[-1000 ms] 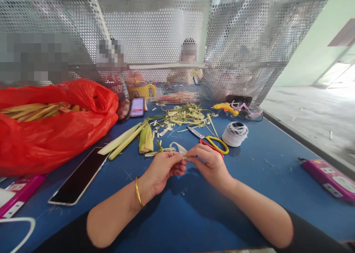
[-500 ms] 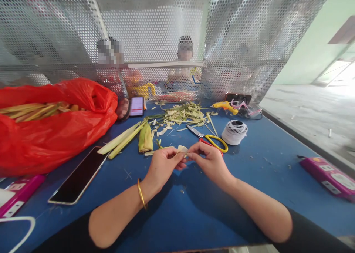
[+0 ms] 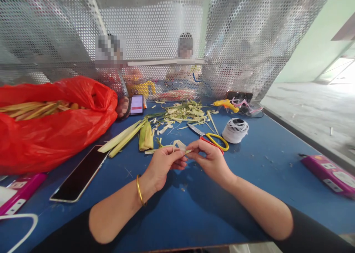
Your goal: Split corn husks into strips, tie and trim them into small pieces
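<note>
My left hand (image 3: 163, 167), with a gold bangle at its wrist, pinches a thin pale strip of plant husk (image 3: 181, 145) between thumb and fingers. My right hand (image 3: 213, 161) pinches the same strip close beside, its fingertips nearly meeting the left ones. Part of the strip loops up above the fingers, and the rest is hidden by them. Just beyond the right hand lie scissors (image 3: 213, 139) with one yellow and one red handle. A green-yellow husk stub (image 3: 146, 136) and long pale stalks (image 3: 122, 139) lie beyond the left hand.
A heap of husk scraps (image 3: 188, 112) lies at the back. Right of it are a yellow glue gun (image 3: 226, 105) and white string (image 3: 235, 131). A red bag (image 3: 55, 142) and a phone (image 3: 79, 175) occupy the left, a purple power strip (image 3: 330, 173) the right. A perforated metal screen (image 3: 155, 27) stands behind.
The strip between my fingers now stands up in a larger loop, and a piece of it shows more at the right fingertips. Both hands stay in nearly the same place.
</note>
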The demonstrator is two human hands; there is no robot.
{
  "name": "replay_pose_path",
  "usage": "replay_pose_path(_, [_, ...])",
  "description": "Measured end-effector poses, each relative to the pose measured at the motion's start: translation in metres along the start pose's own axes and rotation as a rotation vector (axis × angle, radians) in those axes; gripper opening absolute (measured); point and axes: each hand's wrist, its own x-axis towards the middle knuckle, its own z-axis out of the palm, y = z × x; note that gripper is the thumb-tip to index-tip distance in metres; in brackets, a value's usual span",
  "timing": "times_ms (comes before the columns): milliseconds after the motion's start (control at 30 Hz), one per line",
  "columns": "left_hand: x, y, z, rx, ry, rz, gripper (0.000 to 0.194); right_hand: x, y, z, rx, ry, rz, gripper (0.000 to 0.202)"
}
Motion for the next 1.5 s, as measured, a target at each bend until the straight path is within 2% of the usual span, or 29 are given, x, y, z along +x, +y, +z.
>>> replay_pose_path(133, [0.0000,0.0003,-0.0007,-0.032,-0.009,-0.027,0.022,0.0002,0.0003,-0.0012,-0.078,-0.005,-0.080,0.007])
replay_pose_path(267, [0.0009,-0.0018,0.0006,-0.014,0.025,0.010,0.022,0.0002,0.0002,-0.0018,-0.143,0.008,-0.106,0.009])
replay_pose_path(533, [-0.0012,-0.0009,0.0036,0.112,0.043,0.120,0.019,-0.0006,0.0006,0.0001,-0.067,-0.022,0.073,0.009])
replay_pose_path(667, [-0.0032,-0.0001,0.0061,0.170,0.031,0.149,0.014,-0.0008,0.0015,0.0020,-0.025,0.014,0.097,0.007])
replay_pose_path(833, [-0.0011,-0.0015,0.0052,0.145,0.054,0.123,0.016,-0.0004,-0.0014,0.0015,-0.007,0.008,0.076,0.007])
replay_pose_path(1000, [0.0019,-0.0018,0.0000,0.013,0.028,0.038,0.021,0.0006,-0.0028,-0.0015,0.024,0.011,0.032,0.005])
replay_pose_path(1100, [0.0017,-0.0014,-0.0013,0.004,0.004,0.014,0.022,0.0009,-0.0018,-0.0028,-0.002,0.009,0.016,0.001])
replay_pose_path(1200, [0.0009,-0.0011,-0.0011,0.011,-0.007,-0.007,0.023,0.0012,-0.0008,-0.0032,-0.036,0.001,-0.028,0.006])
replay_pose_path(1367, [0.0011,-0.0005,-0.0003,0.029,0.004,-0.003,0.021,0.0014,-0.0008,-0.0037,-0.104,-0.022,-0.079,0.010])
replay_pose_path(1500, [0.0009,-0.0004,0.0009,0.065,0.043,0.062,0.017,0.0007,-0.0020,-0.0040,-0.125,-0.066,-0.024,0.010])
